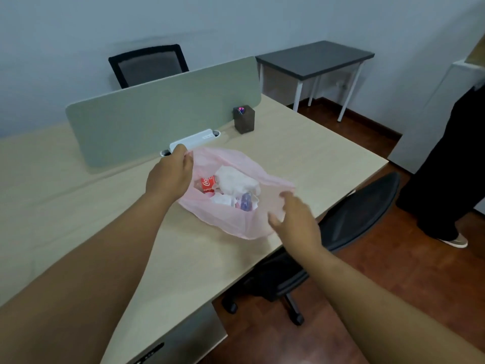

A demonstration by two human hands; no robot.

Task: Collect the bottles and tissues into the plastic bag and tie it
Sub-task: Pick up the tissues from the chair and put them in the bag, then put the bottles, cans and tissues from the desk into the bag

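Left hand (170,174) pinches the pink bag's (236,222) rim at its 10 o'clock edge, holding the mouth up. Bag sits on the desk (78,206) near the right edge, mouth open. Inside: red-label bottle (207,183), crumpled tissues (236,179), a second bottle with a bluish cap (246,202). Right hand (294,222) at the 4 o'clock rim, fingers spread, can't tell if it's touching the plastic. Collecting looks done, nothing loose on the desk. Tying not started.

Bare desk (78,206) left of bag (236,222); divider (157,114), pen holder (244,119) block behind.
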